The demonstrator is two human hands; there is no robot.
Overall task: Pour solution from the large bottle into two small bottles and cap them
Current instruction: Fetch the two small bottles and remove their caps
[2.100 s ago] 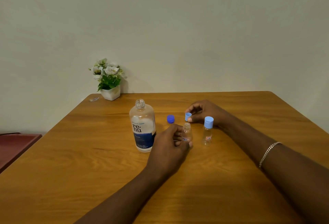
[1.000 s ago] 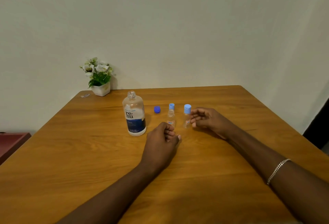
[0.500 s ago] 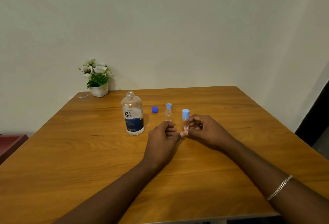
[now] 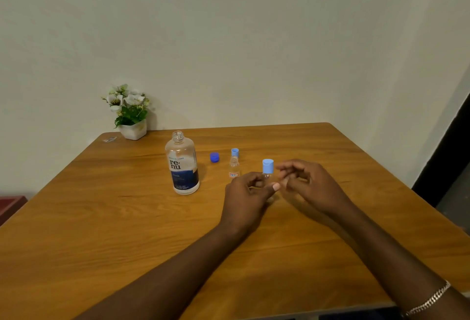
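**Left hand holds a little capped bottle**

Near the middle of the table (image 4: 101,218), the left hand (image 4: 245,194) pinches the small capped bottle (image 4: 267,167) low down, between thumb and fingers. The right hand (image 4: 306,183) hovers just beside the bottle's top, fingers loosely bent, holding nothing. Further left, toward the far edge, stand the other small bottle (image 4: 234,169), a dark blue cap (image 4: 214,157) and the open large bottle (image 4: 181,167).

A plain off-white wall (image 4: 229,27) is seen behind a wooden table (image 4: 101,243) with rounded corners. A white pot (image 4: 132,130) of white flowers is set on the table's far left corner, close to the wall. A red surface (image 4: 10,204) is cut off at the left edge. At the right, a dark strip (image 4: 450,157) and grey floor (image 4: 455,202) are seen. The room is softly lit.
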